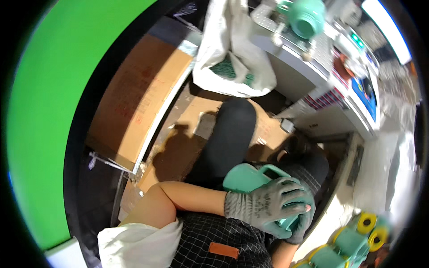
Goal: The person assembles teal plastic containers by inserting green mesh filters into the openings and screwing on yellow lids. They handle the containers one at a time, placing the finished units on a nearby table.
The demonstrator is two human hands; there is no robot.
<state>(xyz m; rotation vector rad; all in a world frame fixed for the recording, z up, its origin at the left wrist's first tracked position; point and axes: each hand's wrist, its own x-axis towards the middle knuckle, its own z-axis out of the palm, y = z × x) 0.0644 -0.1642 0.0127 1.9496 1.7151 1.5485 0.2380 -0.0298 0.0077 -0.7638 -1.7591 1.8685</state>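
A teal plastic piece (243,178), jug-like with a loop that resembles a handle, rests on its side over my lap. My left hand (270,203), in a grey knitted glove, lies across its right end with the fingers curled round it. From below and to the right, my right hand (306,219) in a matching glove closes on the same end. The two hands overlap, so much of that end and some of the right fingers are hidden.
Ahead hangs a white sack (234,67) with green mesh-like material inside. A grey workbench (290,51) at upper right bears another teal vessel (306,20). Cardboard (138,98) lies at left. Several teal pieces with yellow rings (351,243) sit at lower right.
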